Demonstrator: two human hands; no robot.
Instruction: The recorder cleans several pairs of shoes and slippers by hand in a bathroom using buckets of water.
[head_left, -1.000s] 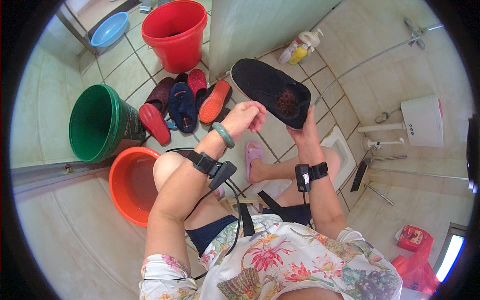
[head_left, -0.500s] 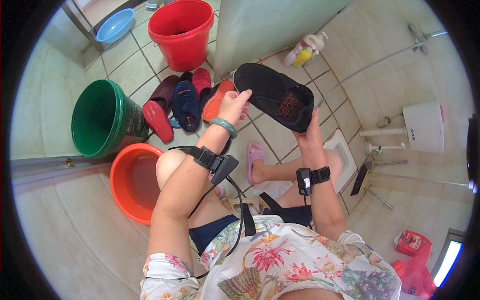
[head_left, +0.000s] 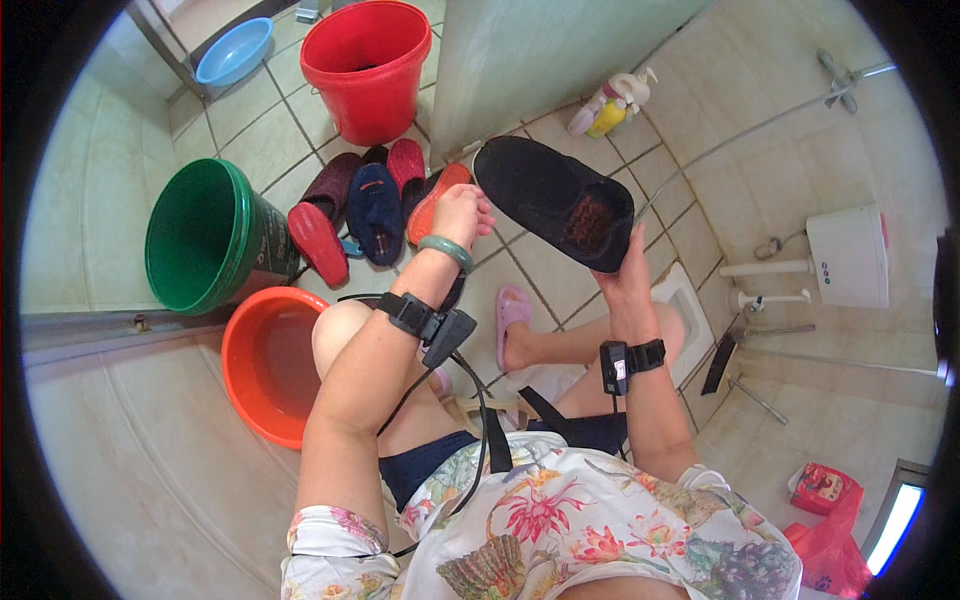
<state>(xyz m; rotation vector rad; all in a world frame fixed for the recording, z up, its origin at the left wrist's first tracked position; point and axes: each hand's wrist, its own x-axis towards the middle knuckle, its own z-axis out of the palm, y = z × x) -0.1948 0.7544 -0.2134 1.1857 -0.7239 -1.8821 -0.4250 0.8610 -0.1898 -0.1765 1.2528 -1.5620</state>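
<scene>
My right hand (head_left: 622,268) grips a black slipper (head_left: 540,192) by its heel end and holds it up, its opening with a brown lining turned toward me. My left hand (head_left: 462,212), with a green bangle at the wrist, is held loosely curled just left of the slipper's toe and holds nothing. Below it on the tiled floor lies a cluster of slippers: a dark blue one (head_left: 375,210), a red one (head_left: 318,243), a maroon one (head_left: 330,182) and an orange one (head_left: 437,197).
A green bucket (head_left: 205,238) and an orange basin (head_left: 265,365) stand at my left. A red bucket (head_left: 368,68) and a blue basin (head_left: 233,50) are farther off. Bottles (head_left: 612,105) stand by the wall. A squat toilet (head_left: 685,310) and white cistern (head_left: 848,256) are at the right.
My left hand has moved left, away from the black slipper's toe. The right hand has tilted the slipper so its opening faces me more.
</scene>
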